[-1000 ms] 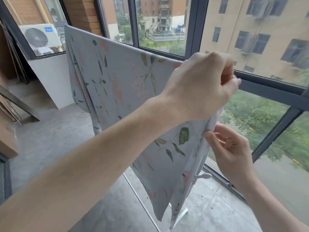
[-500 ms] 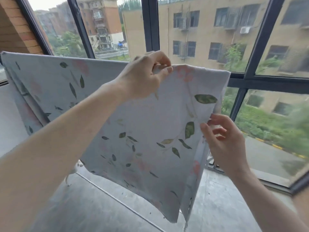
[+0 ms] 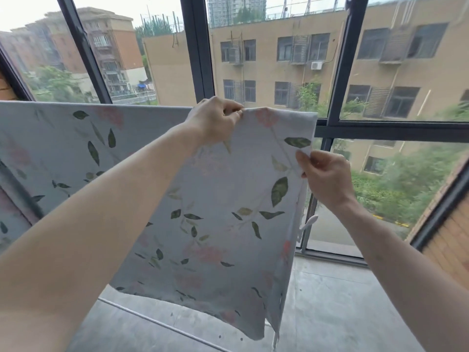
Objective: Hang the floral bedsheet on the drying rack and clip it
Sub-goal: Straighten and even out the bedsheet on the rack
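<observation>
A pale blue-grey floral bedsheet (image 3: pixel 223 204), printed with green leaves and faint pink blossoms, hangs draped over a horizontal top edge that runs across the view from the left border to right of centre. The bar beneath that fold is completely covered by cloth, so the drying rack itself is mostly hidden. The sheet's far left portion is cut off by the picture edge.

The left forearm enters from the lower left and rises diagonally. The left hand (image 3: pixel 215 120) sits at the top fold, fingers curled, pinching the fabric between thumb and fingertips. Whether it also holds a clip cannot be made out.

To the right, the sheet's vertical side edge falls toward the floor. The right hand (image 3: pixel 327 176) grips this edge just below the top corner, thumb on the near face and fingers folded behind the cloth, out of sight. Its forearm leaves the frame at the lower right.

Just beside the side edge, below the right hand, a small white rack fitting (image 3: pixel 308 222) pokes out; its shape is unclear. A thin white rack rail (image 3: pixel 162 323) crosses the floor under the hem.

The grey concrete floor (image 3: pixel 335 306) is bare and mottled. Dark window frames (image 3: pixel 337 72) hold large panes facing tan apartment blocks and trees. Brick wall (image 3: pixel 446 245) edges the right side.
</observation>
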Demonstrator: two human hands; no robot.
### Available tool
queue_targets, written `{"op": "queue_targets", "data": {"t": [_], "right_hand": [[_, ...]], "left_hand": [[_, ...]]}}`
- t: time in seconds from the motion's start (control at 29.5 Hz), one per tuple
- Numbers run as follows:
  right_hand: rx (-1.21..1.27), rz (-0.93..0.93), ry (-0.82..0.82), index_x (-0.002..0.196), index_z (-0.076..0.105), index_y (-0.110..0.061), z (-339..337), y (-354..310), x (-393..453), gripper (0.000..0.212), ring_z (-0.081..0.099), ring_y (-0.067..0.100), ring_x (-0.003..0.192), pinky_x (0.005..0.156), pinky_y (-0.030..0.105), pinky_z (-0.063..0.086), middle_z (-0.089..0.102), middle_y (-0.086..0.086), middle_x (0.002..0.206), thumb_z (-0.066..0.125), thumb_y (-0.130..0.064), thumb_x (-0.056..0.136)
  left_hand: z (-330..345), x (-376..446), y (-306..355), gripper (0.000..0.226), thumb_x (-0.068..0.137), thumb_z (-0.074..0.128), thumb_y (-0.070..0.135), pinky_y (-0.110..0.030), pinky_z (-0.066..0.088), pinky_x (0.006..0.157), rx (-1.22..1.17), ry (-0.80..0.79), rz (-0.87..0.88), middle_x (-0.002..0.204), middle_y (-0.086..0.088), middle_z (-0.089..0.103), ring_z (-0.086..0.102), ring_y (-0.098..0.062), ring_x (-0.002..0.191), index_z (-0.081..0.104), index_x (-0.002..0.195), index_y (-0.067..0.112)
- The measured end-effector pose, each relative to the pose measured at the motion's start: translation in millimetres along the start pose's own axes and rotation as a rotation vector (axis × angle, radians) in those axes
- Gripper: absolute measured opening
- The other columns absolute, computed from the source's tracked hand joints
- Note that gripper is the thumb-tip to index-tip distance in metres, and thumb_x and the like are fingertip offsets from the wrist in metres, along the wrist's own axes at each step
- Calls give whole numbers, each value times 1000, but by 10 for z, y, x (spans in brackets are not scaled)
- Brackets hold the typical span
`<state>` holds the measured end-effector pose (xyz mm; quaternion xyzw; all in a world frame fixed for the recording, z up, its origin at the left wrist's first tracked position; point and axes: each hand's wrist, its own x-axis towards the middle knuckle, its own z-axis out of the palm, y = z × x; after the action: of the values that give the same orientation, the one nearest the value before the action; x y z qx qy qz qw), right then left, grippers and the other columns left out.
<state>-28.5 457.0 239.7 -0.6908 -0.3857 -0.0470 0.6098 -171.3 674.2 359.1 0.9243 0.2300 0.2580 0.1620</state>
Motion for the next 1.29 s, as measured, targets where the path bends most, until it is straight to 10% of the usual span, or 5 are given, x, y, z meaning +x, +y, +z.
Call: {"op": "queue_targets", "data": {"t": [0.27,1.09,1.29], "right_hand": [[21,-153,120,76,70,2,-299,-553,353,42,36,17,48,42,32,23,51,10,56,63,-30,102],[-271,-24,20,89,76,-26,-360,-485,342,29,73,11,76,75,35,61,75,-10,79,73,-54,88],[-261,-60,-29,91,73,-18,-414,-520,382,12,73,20,72,68,35,62,74,0,81,73,-29,95]], "left_hand": [[-99,114,31,37,103,44,58,-34,45,85,62,-132,-12,81,9,63,58,-23,96,70,81,44],[13,210,99,40,106,30,61,-43,44,99,122,-155,-64,120,-9,70,59,-32,111,55,100,31],[17,222,24,53,104,32,64,-45,47,102,93,-149,-70,111,-6,71,60,-32,109,69,112,27]]}}
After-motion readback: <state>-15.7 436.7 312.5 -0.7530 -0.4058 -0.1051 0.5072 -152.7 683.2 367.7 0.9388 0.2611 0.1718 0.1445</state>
